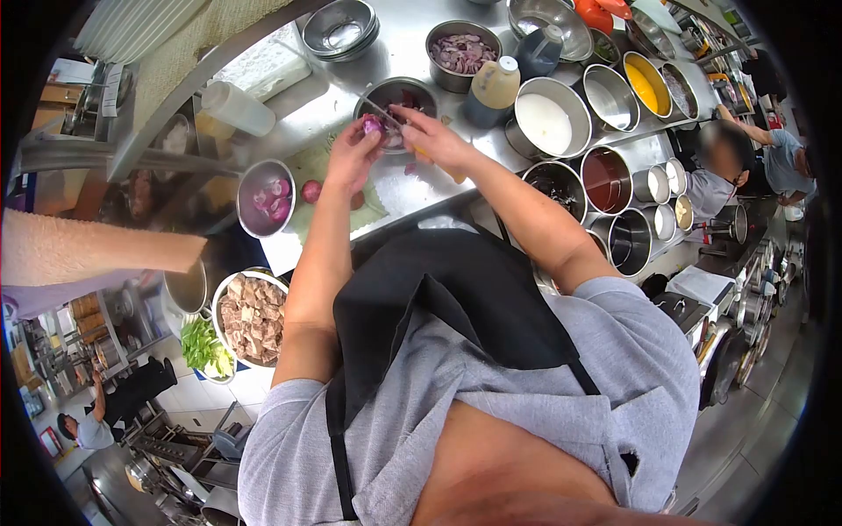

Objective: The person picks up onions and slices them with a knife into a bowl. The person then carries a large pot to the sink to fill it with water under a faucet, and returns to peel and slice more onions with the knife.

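Pinched in my left hand (353, 153) is a purple-red onion (372, 125), held over the near left rim of a metal bowl (396, 90) with dark red pieces inside. My right hand (428, 142) is closed around a knife (381, 111), whose blade points up and left across the bowl, beside the onion. Left of my hands, a whole red onion (311, 191) lies on a greenish cloth (368, 208). Further left stands a metal bowl (265, 199) with several peeled onions.
A pot of sliced onions (462, 54), bottles (494, 90) and several containers, one with white liquid (545, 121), stand right. Lower left are cubed meat (252, 317) and greens (205, 347). Another person's arm (105, 250) reaches in from the left; people stand further off.
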The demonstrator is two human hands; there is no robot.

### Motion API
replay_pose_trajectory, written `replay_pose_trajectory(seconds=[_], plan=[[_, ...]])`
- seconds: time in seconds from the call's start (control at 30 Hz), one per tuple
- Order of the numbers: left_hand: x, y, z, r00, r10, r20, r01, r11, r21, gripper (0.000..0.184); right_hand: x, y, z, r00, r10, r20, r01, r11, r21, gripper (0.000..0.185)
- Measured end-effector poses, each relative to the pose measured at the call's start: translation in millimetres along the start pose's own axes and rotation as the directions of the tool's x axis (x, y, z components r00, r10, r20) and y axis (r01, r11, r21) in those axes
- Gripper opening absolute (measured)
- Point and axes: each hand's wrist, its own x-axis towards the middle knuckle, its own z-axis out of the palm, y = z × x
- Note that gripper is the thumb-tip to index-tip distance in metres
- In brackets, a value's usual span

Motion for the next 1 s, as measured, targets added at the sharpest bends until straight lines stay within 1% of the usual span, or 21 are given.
replay_pose_trajectory(seconds=[0.03, 0.07, 0.1, 0.13, 0.17, 0.2, 0.23, 0.3, 0.4, 0.47, 0.5, 0.57, 0.6, 0.63, 0.67, 0.7, 0.73, 0.77, 0.9, 0.97, 1.0], plan=[[0.2, 0.2, 1.2, 1.000, -0.004, -0.012, 0.004, 1.000, -0.003, 0.036, -1.2, -3.0, 1.5, 0.999, -0.034, 0.020, 0.034, 0.999, -0.008, 0.054], [1.0, 1.0, 1.9, 1.000, -0.004, -0.011, 0.004, 1.000, -0.002, 0.036, 0.0, -5.6, -1.9, 0.999, 0.014, 0.045, -0.006, 0.987, -0.163, 0.058], [1.7, 0.9, 1.8, 1.000, -0.008, -0.013, 0.008, 1.000, 0.025, 0.031, 1.7, -3.1, -2.1, 0.999, 0.013, 0.044, -0.006, 0.987, -0.161, 0.058], [2.3, 0.5, 1.8, 1.000, -0.012, -0.014, 0.013, 0.999, 0.052, 0.027, 3.3, -0.2, -0.2, 0.994, -0.098, 0.056, 0.110, 0.943, -0.313, 0.060], [2.6, -0.4, 2.4, 1.000, -0.015, -0.012, 0.015, 0.998, 0.055, 0.027, 4.1, 2.4, 0.6, 0.986, -0.152, 0.068, 0.167, 0.908, -0.384, 0.061], [2.4, -0.9, 3.7, 1.000, 0.011, -0.029, -0.009, 0.999, 0.046, 0.025, 4.1, 2.0, 2.7, 0.975, -0.206, 0.080, 0.220, 0.864, -0.453, 0.062], [2.6, -0.9, 4.7, 0.998, 0.037, -0.047, -0.035, 0.999, 0.037, 0.023, 2.3, 0.8, 5.2, 0.974, -0.222, 0.050, 0.218, 0.845, -0.488, 0.063], [2.8, 0.2, 5.2, 0.999, 0.024, -0.027, -0.023, 0.999, 0.044, 0.021, 3.1, 0.3, 7.6, 0.971, -0.238, 0.022, 0.214, 0.825, -0.523, 0.063], [3.2, 1.7, 4.6, 1.000, 0.015, -0.021, -0.013, 0.998, 0.065, 0.021, 4.5, -4.1, 11.5, 0.967, -0.254, 0.018, 0.228, 0.831, -0.508, 0.060], [3.4, 1.5, 3.5, 0.999, 0.015, -0.031, -0.012, 0.997, 0.078, 0.022, -2.8, -25.7, 16.2, 0.997, -0.074, 0.003, 0.067, 0.884, -0.463, 0.055], [2.9, 3.5, 2.5, 1.000, 0.022, -0.010, -0.021, 0.997, 0.081, 0.024, -1.2, -23.4, 14.2, 0.997, -0.073, 0.002, 0.065, 0.884, -0.463, 0.055], [1.4, 5.8, 2.2, 1.000, 0.029, 0.010, -0.030, 0.996, 0.086, 0.027, 8.1, -11.6, 7.9, 0.959, -0.285, 0.013, 0.226, 0.731, -0.643, 0.050], [-1.1, 9.9, 5.8, 0.999, -0.012, -0.032, 0.015, 0.995, 0.096, 0.027, 15.0, 0.6, 4.3, 0.958, -0.286, 0.012, 0.227, 0.732, -0.642, 0.050], [-1.6, 11.4, 7.5, 0.996, -0.051, -0.073, 0.059, 0.993, 0.103, 0.028, 21.1, 12.3, 1.8, 0.917, -0.398, 0.016, 0.326, 0.728, -0.603, 0.048], [-0.9, 11.3, 7.3, 0.996, -0.052, -0.072, 0.059, 0.993, 0.104, 0.028, 25.9, 24.1, -1.9, 0.863, -0.504, 0.013, 0.424, 0.711, -0.561, 0.046], [0.4, 9.6, 5.3, 0.997, -0.047, -0.061, 0.051, 0.996, 0.077, 0.029, 23.6, 20.2, -2.3, 0.864, -0.504, 0.013, 0.424, 0.711, -0.562, 0.046], [0.8, 9.8, 4.7, 0.998, -0.041, -0.051, 0.043, 0.998, 0.049, 0.029, 18.7, 9.7, -1.8, 0.961, -0.273, -0.046, 0.246, 0.917, -0.314, 0.044], [1.3, 9.6, 4.3, 0.998, -0.040, -0.053, 0.042, 0.998, 0.049, 0.029, 16.2, 2.1, -1.0, 0.999, -0.018, -0.032, 0.017, 0.999, -0.036, 0.043], [3.2, 10.8, 4.2, 1.000, 0.002, -0.031, -0.002, 1.000, -0.010, 0.029, 16.4, -5.5, -0.1, 1.000, -0.009, -0.021, 0.009, 1.000, 0.026, 0.046], [6.4, 10.7, 2.7, 1.000, 0.012, -0.018, -0.012, 1.000, -0.019, 0.028, 14.0, -7.6, -0.1, 1.000, -0.019, 0.022, 0.022, 0.987, -0.159, 0.053], [6.7, 10.8, 3.1, 0.999, 0.026, -0.045, -0.026, 1.000, -0.002, 0.027, 13.3, -6.2, 0.1, 1.000, -0.019, 0.023, 0.022, 0.987, -0.160, 0.053]])
